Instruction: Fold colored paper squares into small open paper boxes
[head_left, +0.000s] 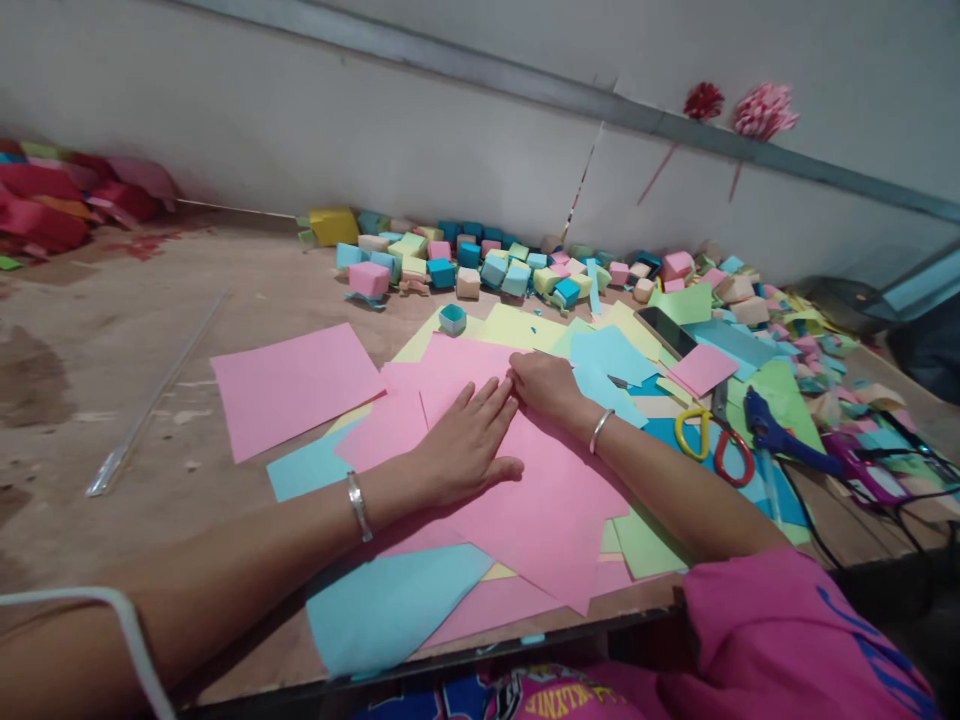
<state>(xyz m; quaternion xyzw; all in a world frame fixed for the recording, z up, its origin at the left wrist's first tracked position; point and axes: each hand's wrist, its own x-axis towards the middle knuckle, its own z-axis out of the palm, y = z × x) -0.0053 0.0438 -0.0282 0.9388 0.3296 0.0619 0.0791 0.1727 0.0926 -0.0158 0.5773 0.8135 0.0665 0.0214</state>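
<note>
My left hand lies flat with its fingers stretched out on a pink paper sheet in the middle of the wooden table. My right hand rests with curled fingers on the far edge of the same pink sheet, pressing it down; nothing else is in it. Both wrists wear silver bracelets. More pink, blue, yellow and green sheets lie under and around the pink one.
Several small folded paper cubes are heaped at the back by the wall. Scissors with yellow and red handles and a blue glue gun lie to the right. A loose pink sheet and a clear rod lie left.
</note>
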